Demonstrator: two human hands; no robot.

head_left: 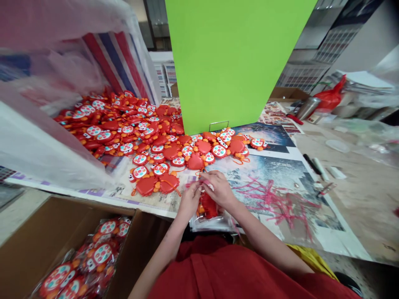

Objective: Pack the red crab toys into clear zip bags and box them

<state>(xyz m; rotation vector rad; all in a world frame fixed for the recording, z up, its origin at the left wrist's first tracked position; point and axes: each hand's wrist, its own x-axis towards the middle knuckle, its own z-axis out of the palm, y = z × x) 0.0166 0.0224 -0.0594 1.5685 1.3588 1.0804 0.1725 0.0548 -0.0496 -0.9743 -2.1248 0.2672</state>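
Note:
My left hand (190, 198) and my right hand (219, 190) meet at the table's front edge, fingers closed at the top of a clear plastic bag (215, 222). A red crab-shaped toy (209, 207) shows inside the bag, partly hidden by my hands. Something pink shows at my fingertips, perhaps a tie strip; its details are too small to tell. Just beyond my hands lie loose red crab toys (195, 161) with white dotted panels, orange claws and orange cords. Thin pink strips (277, 203) are scattered to the right of my right hand.
A large heap of crab toys (124, 124) spills from a white sack (62, 137) at left. A cardboard box (28, 224) at lower left holds bagged toys (101, 253). Behind stands a green panel (237, 62). Markers (311, 164) and a metal cup (308, 109) are at right.

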